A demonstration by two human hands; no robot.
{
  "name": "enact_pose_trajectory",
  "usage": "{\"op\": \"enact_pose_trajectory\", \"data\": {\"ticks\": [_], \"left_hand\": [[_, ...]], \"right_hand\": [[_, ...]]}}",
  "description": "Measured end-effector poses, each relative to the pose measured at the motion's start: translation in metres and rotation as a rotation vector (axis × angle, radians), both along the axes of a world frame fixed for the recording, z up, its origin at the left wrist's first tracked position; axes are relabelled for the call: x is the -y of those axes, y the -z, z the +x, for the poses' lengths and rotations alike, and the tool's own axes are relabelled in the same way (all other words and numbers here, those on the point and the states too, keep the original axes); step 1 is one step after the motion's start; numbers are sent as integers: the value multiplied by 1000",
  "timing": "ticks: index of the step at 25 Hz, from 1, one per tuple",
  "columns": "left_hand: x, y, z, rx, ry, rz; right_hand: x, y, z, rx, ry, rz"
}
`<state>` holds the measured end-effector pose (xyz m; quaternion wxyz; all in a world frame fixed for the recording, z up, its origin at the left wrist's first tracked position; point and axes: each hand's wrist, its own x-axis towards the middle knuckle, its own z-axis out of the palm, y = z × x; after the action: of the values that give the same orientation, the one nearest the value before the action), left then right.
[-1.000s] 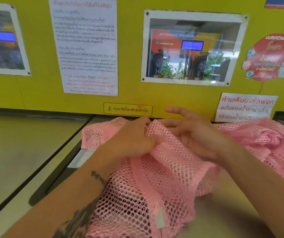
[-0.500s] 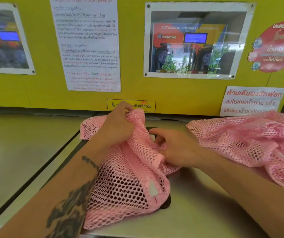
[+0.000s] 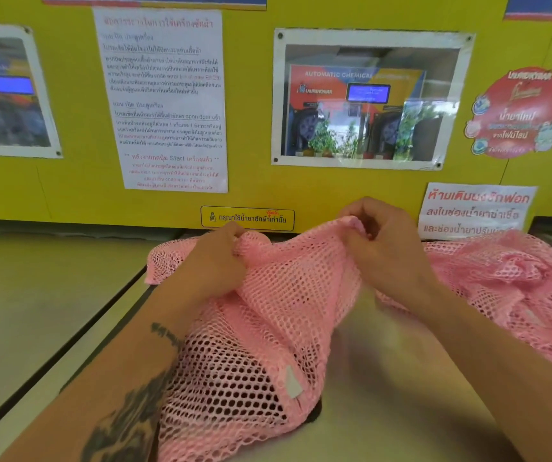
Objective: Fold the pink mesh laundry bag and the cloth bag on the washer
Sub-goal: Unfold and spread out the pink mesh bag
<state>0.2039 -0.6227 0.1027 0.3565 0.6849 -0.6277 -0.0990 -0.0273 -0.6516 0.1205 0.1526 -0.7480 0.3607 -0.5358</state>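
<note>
A pink mesh laundry bag [image 3: 268, 328] lies rumpled on the grey top of the washer [image 3: 384, 378]. My left hand [image 3: 214, 261] pinches its upper edge at the left. My right hand [image 3: 381, 248] pinches the same edge further right and holds it a little above the washer, so the mesh hangs stretched between both hands. A white tag [image 3: 293, 383] shows on the bag's lower part, with something dark under the mesh there. More crumpled pink mesh [image 3: 508, 281] lies to the right of my right forearm. No separate cloth bag can be made out.
A yellow wall panel [image 3: 68, 201] with paper notices and a framed window stands right behind the washer. A second grey washer top [image 3: 34, 311] lies to the left, across a dark gap.
My right hand has risen from the middle of the mesh to its upper edge and closed on it. The left hand keeps its grip. The mesh is now spread between both hands.
</note>
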Motion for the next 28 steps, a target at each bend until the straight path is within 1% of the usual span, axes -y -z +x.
{"op": "enact_pose_trajectory", "data": {"ticks": [1,2,3,4,5,6,7,9,10,11,12,13,14,15,16,18,20,21,23,24,25,27,28], "left_hand": [[0,1,3,15,-25,5],[-1,2,6,16,-53,8],[-2,3,9,12,-80,18],[-2,4,10,16,-110,32],[-1,5,11,39,-139,40],[-2,3,9,81,-165,23],[-4,0,6,132,-186,-43],[-8,-6,-8,200,-182,-269],[-10,-8,-19,187,-126,-324],[-13,-7,-30,145,-31,-282],[-14,-3,-40,97,70,-140],[-17,1,-49,115,147,74],[-18,7,-55,231,190,276],[-18,12,-57,342,206,379],[-17,14,-55,383,218,376],[-14,8,-47,294,262,207],[-14,-4,-34,236,237,111],[-15,-10,-25,225,228,103],[-19,-17,-8,218,213,156],[-20,-17,-1,217,214,208],[-20,-17,5,217,211,259],[-22,-16,12,231,197,323],[-22,-17,14,243,183,340]], "right_hand": [[-3,-3,0,58,-138,114],[-4,-5,-2,33,-260,251],[-4,-4,-6,-97,-329,377],[-2,0,-10,-292,-339,466],[-3,6,-10,-483,-304,514],[-4,13,-8,-622,-254,523],[-2,20,-4,-672,-207,503],[5,28,4,-586,-150,431],[10,30,5,-529,-113,387],[12,30,5,-478,-72,335],[14,29,3,-436,-40,281],[16,27,-1,-401,-15,225],[17,24,-4,-382,16,175],[18,21,-7,-396,64,123],[19,18,-11,-434,138,59],[23,10,-20,-510,301,-74],[26,3,-31,-509,435,-174],[25,-1,-35,-484,484,-213],[25,-2,-39,-420,517,-271],[25,-1,-37,-390,484,-252],[25,0,-34,-355,425,-185],[27,5,-29,-271,241,23],[28,7,-27,-271,205,61]]}}
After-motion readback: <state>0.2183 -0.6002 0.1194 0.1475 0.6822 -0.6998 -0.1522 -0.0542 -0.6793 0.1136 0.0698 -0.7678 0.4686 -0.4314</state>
